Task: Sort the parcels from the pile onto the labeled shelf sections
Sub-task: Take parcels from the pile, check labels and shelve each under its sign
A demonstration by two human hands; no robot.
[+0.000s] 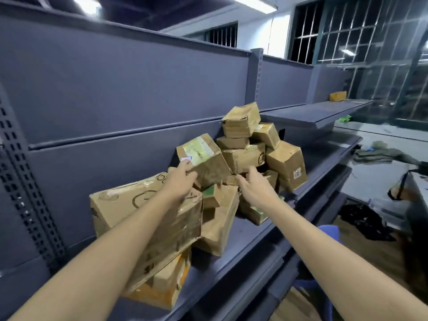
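Note:
A pile of brown cardboard parcels (245,156) lies on a grey metal shelf (250,232). My left hand (181,176) grips the lower left corner of a tilted parcel (203,158) with a pale green label, at the pile's middle. My right hand (253,181) reaches in just right of it, fingers spread, near smaller boxes under that parcel; it holds nothing. A large taped box (129,205) lies under my left forearm, with an orange-printed box (162,288) below it.
The shelf's grey back panel (115,89) rises behind the pile. A higher shelf section (319,112) to the right holds one small yellow parcel (338,96). Lower shelf edges run along the right. Clothes and bags (379,154) lie on the floor at right.

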